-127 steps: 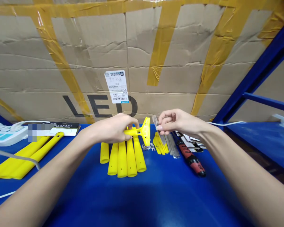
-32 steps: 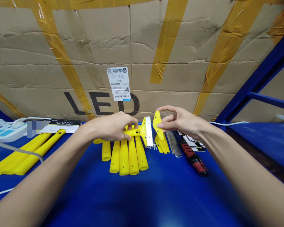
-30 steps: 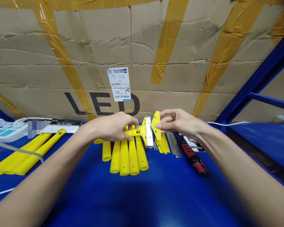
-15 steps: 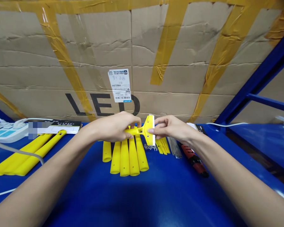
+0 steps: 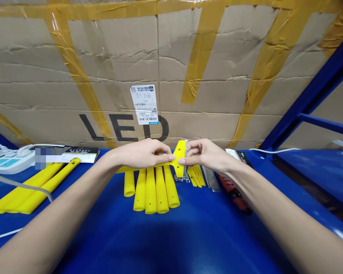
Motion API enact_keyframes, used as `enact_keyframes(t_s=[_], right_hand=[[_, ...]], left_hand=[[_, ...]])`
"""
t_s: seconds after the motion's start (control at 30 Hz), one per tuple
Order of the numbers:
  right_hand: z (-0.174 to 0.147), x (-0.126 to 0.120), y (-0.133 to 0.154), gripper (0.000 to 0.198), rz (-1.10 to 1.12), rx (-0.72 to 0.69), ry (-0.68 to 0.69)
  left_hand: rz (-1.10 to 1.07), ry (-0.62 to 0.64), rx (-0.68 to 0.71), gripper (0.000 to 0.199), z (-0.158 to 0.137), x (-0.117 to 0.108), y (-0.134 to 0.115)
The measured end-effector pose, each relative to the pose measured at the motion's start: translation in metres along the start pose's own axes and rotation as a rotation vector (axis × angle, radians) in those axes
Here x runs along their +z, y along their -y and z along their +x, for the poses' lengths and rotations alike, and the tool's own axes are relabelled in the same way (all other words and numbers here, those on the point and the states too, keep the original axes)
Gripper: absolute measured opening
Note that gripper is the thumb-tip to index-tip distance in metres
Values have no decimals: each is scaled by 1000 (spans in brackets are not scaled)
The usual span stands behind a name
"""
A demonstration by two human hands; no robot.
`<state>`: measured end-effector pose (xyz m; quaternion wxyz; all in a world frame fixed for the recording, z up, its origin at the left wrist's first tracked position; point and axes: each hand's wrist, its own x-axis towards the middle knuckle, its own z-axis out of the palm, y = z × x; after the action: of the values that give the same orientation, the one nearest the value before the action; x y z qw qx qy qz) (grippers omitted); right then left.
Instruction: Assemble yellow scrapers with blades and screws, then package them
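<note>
A yellow scraper (image 5: 177, 160) with a wide head and a grey blade edge on its right side is held up between my two hands. My left hand (image 5: 148, 154) is closed around the neck, where handle meets head, with the thumb on the head. My right hand (image 5: 202, 154) pinches the blade side of the head between thumb and fingers. Below the scraper several yellow tube handles (image 5: 151, 194) lie side by side. Small metal screws (image 5: 179, 178), thin yellow strips (image 5: 196, 177) and grey metal blades (image 5: 211, 179) lie under and beside my right hand.
A red and black electric screwdriver (image 5: 236, 196) lies right of the blades on the blue table (image 5: 165, 243). On the left are more yellow handles (image 5: 37, 190), packaging cards (image 5: 74, 154) and a white power strip (image 5: 11, 161) with cables. A large cardboard box (image 5: 125, 49) stands behind.
My left hand has slid along the handle to the scraper's head. The scraper has turned, so its blade edge now shows grey rather than white. My right hand stays at the blade side.
</note>
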<state>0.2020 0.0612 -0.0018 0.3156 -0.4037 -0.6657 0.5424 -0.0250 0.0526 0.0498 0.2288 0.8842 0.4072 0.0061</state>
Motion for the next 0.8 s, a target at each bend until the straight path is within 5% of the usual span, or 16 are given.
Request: enact_keyframes(t_s=[0.33, 0.47, 0.63, 0.8], right_hand=[[-1, 6, 4, 33, -27, -37, -48], [-4, -3, 5, 31, -61, 1, 75], [-2, -12, 0, 8, -590, 20, 22], [4, 3, -12, 16, -919, -63, -80]], left_hand=[[-12, -31, -18, 41, 6, 4, 2], [33, -6, 19, 41, 4, -1, 5], [79, 18, -84, 44, 0, -6, 11], [67, 98, -152, 45, 2, -3, 13]])
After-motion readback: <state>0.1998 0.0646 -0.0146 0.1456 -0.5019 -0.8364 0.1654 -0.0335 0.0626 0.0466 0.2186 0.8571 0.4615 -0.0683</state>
